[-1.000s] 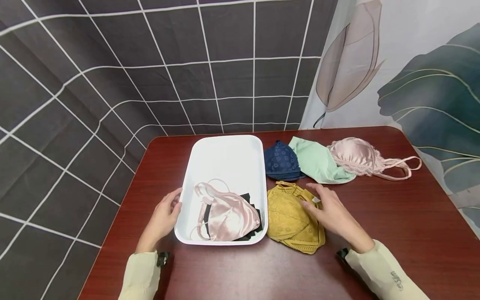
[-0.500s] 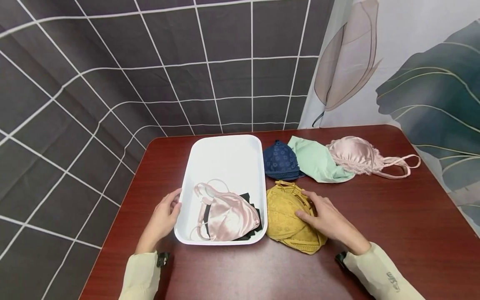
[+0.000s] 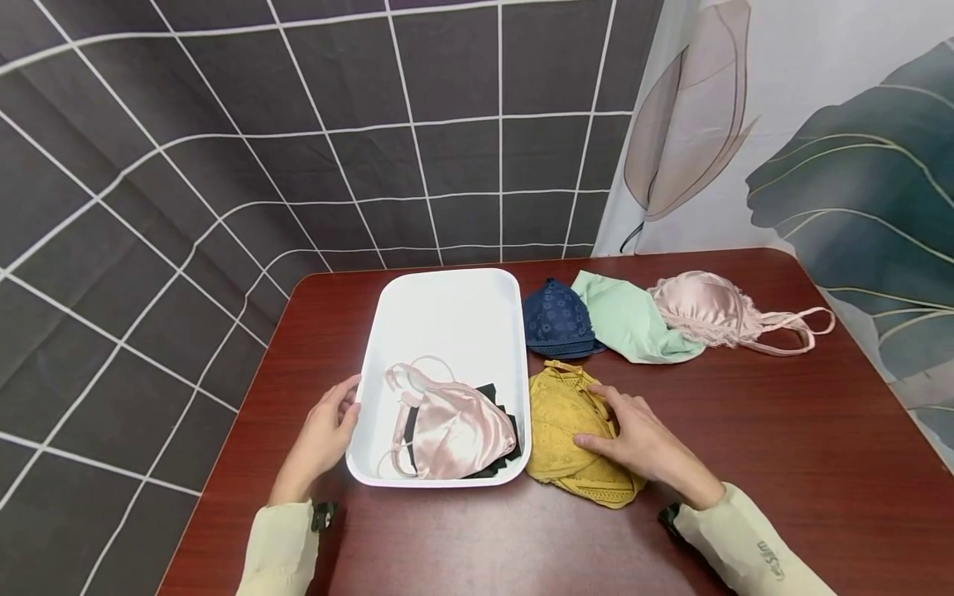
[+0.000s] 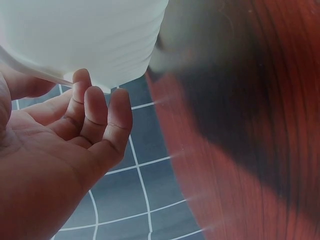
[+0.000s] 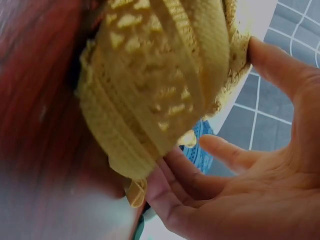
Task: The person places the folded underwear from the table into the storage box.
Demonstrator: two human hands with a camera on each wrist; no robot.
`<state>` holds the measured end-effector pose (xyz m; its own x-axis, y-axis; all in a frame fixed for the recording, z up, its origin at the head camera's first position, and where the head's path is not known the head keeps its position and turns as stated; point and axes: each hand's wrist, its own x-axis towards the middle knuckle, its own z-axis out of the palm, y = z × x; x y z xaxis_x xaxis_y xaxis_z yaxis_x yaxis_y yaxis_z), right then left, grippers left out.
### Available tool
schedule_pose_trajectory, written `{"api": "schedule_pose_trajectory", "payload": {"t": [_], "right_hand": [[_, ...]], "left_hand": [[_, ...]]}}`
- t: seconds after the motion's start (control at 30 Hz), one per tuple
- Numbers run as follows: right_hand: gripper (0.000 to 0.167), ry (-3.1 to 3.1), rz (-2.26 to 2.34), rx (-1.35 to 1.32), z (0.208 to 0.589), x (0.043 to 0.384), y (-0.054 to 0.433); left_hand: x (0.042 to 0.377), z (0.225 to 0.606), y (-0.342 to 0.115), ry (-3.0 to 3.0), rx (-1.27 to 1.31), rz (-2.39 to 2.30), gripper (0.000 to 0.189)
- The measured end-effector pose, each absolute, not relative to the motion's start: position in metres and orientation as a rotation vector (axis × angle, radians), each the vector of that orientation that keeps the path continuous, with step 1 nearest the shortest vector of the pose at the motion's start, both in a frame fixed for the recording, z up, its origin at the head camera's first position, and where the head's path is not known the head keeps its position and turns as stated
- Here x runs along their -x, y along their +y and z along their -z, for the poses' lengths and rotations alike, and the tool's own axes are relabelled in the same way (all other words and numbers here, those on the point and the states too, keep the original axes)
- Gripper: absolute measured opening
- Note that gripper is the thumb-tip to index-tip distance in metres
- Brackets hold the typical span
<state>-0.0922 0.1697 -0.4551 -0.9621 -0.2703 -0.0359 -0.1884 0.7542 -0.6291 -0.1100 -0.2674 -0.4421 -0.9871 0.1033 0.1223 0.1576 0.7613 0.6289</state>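
Observation:
A white plastic bin stands on the table, holding a pink satin bra over black fabric. At the bin's left side, my left hand touches the rim with loosely bent fingers. Against the bin's right wall lies a yellow lace bra, its cups stacked. My right hand lies along that bra's right side. Its thumb touches the upper cup; the other fingers, spread and mostly straight, reach to the bra's far edge, some tips hidden behind the fabric.
Behind the yellow bra sit a navy lace bra, a mint green garment and a pink lace-trimmed bra with loose straps. A dark gridded curtain borders the red-brown table at the back and left.
My right hand has moved left and down onto the yellow bra, which has shifted slightly toward the bin. My left hand has stayed at the rim.

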Motion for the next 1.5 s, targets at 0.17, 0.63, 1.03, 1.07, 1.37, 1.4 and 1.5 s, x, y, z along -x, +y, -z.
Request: {"api": "schedule_pose_trajectory", "payload": {"t": [0.17,0.63,1.03,1.07,1.37,1.4,1.5], "right_hand": [[0.075,2.841,0.995,0.393,0.458,0.092,0.166],[0.053,2.876,1.109,0.479,0.467,0.091,0.155],[0.048,2.97,1.307,0.555,0.456,0.086,0.157],[0.049,2.983,1.313,0.559,0.453,0.086,0.157],[0.055,3.087,1.399,0.591,0.422,0.082,0.163],[0.055,3.096,1.417,0.587,0.419,0.082,0.163],[0.055,3.118,1.475,0.582,0.411,0.083,0.165]], "left_hand": [[0.11,0.442,-0.268,-2.879,0.206,1.036,0.045],[0.111,0.442,-0.268,-2.886,0.198,1.046,0.045],[0.11,0.441,-0.268,-2.879,0.219,1.036,0.044],[0.11,0.441,-0.268,-2.878,0.221,1.036,0.044],[0.111,0.443,-0.269,-2.869,0.223,1.045,0.045],[0.111,0.443,-0.269,-2.868,0.224,1.045,0.044],[0.111,0.443,-0.269,-2.871,0.224,1.045,0.045]]}}
